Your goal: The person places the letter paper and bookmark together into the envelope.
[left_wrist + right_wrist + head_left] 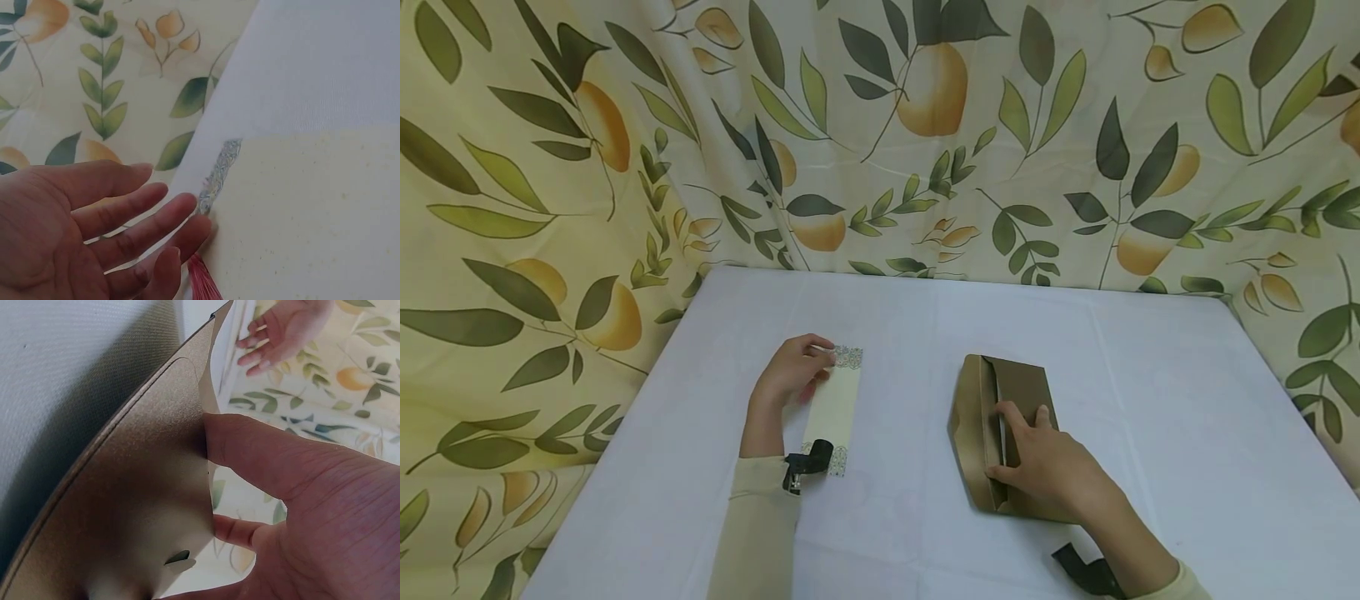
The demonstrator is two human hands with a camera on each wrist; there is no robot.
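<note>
A pale cream paper strip (833, 400) with patterned bands at both ends lies on the left of the table. My left hand (796, 367) is at its far end, fingers relaxed and gripping nothing. A pink tassel (203, 281) hangs by those fingertips in the left wrist view. On the right lies a gold-brown envelope (1026, 387), its flap (973, 433) spread out to the left. My right hand (1048, 467) rests on it, thumb and forefinger set apart along its mouth. The right wrist view shows the thumb against the envelope's edge (125, 475); some fingertips are hidden.
A white cloth covers the table (895, 533). A leaf-and-fruit patterned curtain (880, 125) hangs behind it and along the left. Black camera mounts sit on both wrists; the left mount (812, 458) overlaps the strip's near end in the head view.
</note>
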